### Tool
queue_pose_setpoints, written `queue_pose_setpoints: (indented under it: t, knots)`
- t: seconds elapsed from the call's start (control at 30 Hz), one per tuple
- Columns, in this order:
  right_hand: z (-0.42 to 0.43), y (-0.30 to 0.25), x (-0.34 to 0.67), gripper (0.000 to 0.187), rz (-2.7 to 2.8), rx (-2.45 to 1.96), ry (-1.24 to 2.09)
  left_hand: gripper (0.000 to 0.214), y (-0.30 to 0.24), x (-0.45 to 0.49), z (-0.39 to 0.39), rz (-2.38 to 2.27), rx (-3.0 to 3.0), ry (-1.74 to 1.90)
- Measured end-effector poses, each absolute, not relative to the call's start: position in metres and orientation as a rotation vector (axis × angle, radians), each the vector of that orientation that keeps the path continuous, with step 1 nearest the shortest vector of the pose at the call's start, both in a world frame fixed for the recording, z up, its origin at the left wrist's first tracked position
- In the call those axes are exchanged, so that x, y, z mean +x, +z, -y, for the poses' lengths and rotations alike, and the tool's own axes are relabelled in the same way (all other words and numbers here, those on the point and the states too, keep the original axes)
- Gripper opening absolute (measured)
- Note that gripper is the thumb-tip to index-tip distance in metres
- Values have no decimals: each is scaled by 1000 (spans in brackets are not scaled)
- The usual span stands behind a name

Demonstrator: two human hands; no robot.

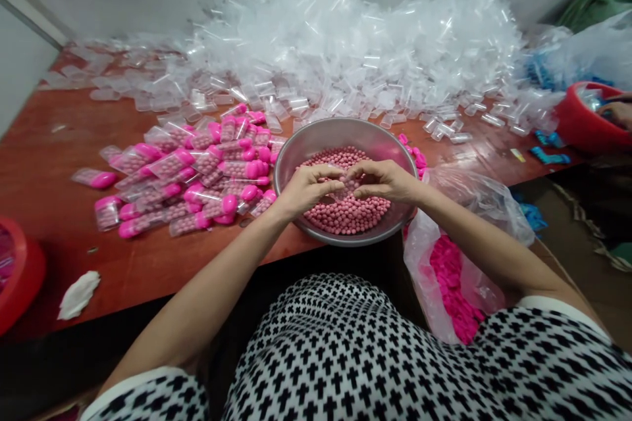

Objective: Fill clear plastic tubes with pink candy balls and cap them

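The clear tube [342, 179] is above the pink beads [345, 220] in the metal bowl [355, 133], pinched, as far as we can judge, by our left hand [309, 189]; our right hand [388, 181] curls beside it, thumb and fingers parted, and we cannot tell whether it grips anything. On the counter's [148, 266] left, the filled, capped tubes [170, 164] look finished; the large far heap of clear containers [345, 33], the loose beads and the pink caps [451, 283] at near right suggest we have plenty left.
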State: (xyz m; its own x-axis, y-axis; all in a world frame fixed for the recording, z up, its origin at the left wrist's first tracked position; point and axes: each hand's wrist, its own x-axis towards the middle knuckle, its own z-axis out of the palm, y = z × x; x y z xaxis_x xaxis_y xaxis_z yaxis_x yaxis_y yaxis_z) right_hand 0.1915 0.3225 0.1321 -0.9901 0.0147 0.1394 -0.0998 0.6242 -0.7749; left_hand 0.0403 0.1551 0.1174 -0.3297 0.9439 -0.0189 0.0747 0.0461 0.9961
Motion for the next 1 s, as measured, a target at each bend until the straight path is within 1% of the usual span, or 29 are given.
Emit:
queue_pose_setpoints:
  t: [0.1, 0.17, 0.23, 0.3, 0.47, 0.53, 0.6, 0.67, 0.73, 0.83, 0.9, 1.0]
  knots:
    - [-322, 128, 192, 25, 2720, 22, 1367, 33, 116, 41, -155, -1614, 1216, 1371]
    - [-320, 126, 192, 20, 2765, 13, 1326, 29, 116, 40, -155, -1685, 1309, 1346]
    - [-317, 124, 192, 13, 2833, 48, 1175, 30, 116, 39, -154, -1725, 1325, 1308]
    - [-313, 123, 193, 11, 2915, 98, 965, 31, 115, 39, -154, -1743, 1341, 1260]
    - [-304, 127, 205, 21, 3156, -27, 432, 27, 116, 38, -151, -1831, 1480, 1171]
    - [-313, 131, 212, 27, 3159, -45, 391, 32, 116, 38, -150, -1839, 1339, 1205]
    - [-338, 135, 215, 34, 3043, -85, 482, 38, 116, 37, -149, -1771, 1120, 1256]
    - [-375, 136, 214, 33, 2848, -329, 527, 42, 114, 36, -148, -1658, 932, 1337]
    - [-418, 133, 209, 31, 2703, -791, 427, 40, 112, 35, -148, -1572, 813, 1418]
    - [-472, 121, 196, 37, 2679, -1390, 301, 37, 112, 35, -149, -1554, 715, 1483]
    - [-491, 108, 184, 38, 2681, -1563, 315, 40, 113, 36, -151, -1577, 677, 1502]
    - [-498, 89, 167, 39, 2670, -1647, 367, 49, 114, 35, -152, -1600, 631, 1502]
